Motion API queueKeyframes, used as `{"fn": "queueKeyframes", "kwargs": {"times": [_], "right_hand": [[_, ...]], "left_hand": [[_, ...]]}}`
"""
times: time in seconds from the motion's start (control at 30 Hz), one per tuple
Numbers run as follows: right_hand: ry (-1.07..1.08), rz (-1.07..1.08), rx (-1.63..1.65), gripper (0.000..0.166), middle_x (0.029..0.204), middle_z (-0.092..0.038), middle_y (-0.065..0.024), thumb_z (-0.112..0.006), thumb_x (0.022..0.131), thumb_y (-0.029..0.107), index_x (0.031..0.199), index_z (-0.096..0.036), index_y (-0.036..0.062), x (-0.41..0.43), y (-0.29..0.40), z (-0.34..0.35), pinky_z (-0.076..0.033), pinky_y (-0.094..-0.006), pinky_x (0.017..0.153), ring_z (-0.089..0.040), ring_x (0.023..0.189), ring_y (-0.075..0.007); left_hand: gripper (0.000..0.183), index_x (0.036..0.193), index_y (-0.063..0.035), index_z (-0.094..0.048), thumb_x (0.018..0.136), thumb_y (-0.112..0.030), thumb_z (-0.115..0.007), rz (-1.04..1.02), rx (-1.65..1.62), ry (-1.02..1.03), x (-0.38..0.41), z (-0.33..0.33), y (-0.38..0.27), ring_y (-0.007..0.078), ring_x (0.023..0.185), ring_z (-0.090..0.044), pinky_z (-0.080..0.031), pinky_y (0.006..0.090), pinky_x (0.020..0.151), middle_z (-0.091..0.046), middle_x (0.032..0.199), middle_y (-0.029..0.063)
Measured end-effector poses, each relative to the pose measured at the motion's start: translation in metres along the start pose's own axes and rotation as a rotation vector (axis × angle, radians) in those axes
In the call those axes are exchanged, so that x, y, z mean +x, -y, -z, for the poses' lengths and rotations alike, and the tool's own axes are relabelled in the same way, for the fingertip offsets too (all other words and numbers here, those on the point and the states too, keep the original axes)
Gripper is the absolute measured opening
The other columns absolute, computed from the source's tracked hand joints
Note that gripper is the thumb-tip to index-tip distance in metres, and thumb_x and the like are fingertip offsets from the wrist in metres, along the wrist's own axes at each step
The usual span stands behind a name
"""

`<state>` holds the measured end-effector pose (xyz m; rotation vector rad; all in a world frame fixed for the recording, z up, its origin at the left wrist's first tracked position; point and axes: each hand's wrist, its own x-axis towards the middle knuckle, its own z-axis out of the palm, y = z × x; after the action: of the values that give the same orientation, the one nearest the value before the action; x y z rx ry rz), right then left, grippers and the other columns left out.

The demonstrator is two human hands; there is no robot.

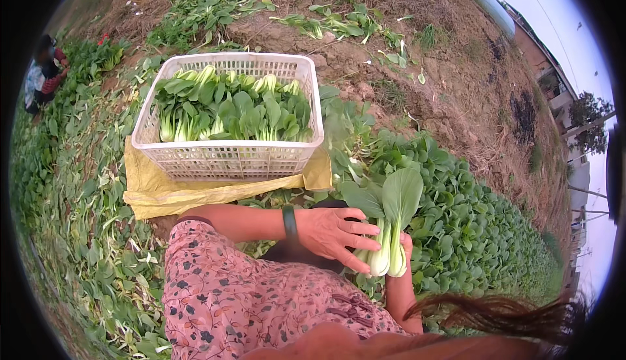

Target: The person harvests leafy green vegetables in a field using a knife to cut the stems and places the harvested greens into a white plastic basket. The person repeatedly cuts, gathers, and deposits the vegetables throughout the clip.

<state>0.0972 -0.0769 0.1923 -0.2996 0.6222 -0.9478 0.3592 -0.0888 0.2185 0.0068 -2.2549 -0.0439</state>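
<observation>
Several bok choy plants (390, 247) with pale stalks and green leaves are bunched low in front of me, leaves pointing away from my body. My right hand (406, 248) grips them from the right, mostly hidden behind the stalks. Across their left side lies my left hand (337, 233), back up and fingers spread against the stalks; its thumb and palm are hidden, so I cannot tell whether it holds any. A dark green bangle (290, 223) circles the left wrist. Beyond my left forearm, a white plastic crate (230, 147) holds many bok choy, laid in rows.
The crate stands on a folded yellow woven sack (215, 194). Dense growing bok choy (464, 223) fills the right side. Cut leaves (102, 262) litter the ground at left, and bare soil (420, 96) rises beyond. Another person (44, 76) crouches at the far left edge.
</observation>
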Motion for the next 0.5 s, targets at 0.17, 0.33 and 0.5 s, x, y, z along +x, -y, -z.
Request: {"fn": "queueKeyframes", "kwargs": {"times": [0.17, 0.33, 0.5], "right_hand": [[0.026, 0.111, -0.4, 0.066, 0.109, -0.059, -0.0177, -0.068, 0.07, 0.022, 0.126, -0.041, -0.0005, 0.02, 0.019, -0.027, -0.053, -0.0403, 0.083, -0.063, 0.094, -0.0291], [0.018, 0.289, -0.874, 0.073, 0.117, -0.054, -0.0155, -0.07, 0.07, 0.015, 0.132, -0.035, -0.0003, 0.051, -0.006, -0.096, -0.045, -0.0348, 0.091, -0.055, 0.106, -0.0231], [0.052, 0.379, -1.302, 0.075, 0.119, -0.053, -0.0204, -0.07, 0.075, 0.023, 0.134, -0.031, -0.0025, 0.083, -0.016, -0.143, -0.043, -0.0353, 0.091, -0.055, 0.106, -0.0266]], "left_hand": [[0.046, 0.123, -0.0025, -0.05, 0.083, -0.022, -0.064, 1.164, -0.683, -0.097, -0.031, -0.002, -0.023, 0.0251, 0.108, -0.053, -0.042, 0.0371, 0.093, -0.054, 0.118, 0.0119], [0.076, 0.138, -0.002, -0.028, 0.082, -0.036, -0.069, 1.125, -1.213, -0.519, -0.015, -0.005, -0.008, 0.0191, 0.119, -0.045, -0.038, 0.035, 0.1, -0.046, 0.128, 0.0123], [0.086, 0.141, -0.0073, -0.02, 0.078, -0.03, -0.073, 1.228, -1.246, -0.733, -0.01, 0.012, 0.001, 0.0207, 0.123, -0.043, -0.037, 0.0363, 0.102, -0.041, 0.133, 0.0091]]}}
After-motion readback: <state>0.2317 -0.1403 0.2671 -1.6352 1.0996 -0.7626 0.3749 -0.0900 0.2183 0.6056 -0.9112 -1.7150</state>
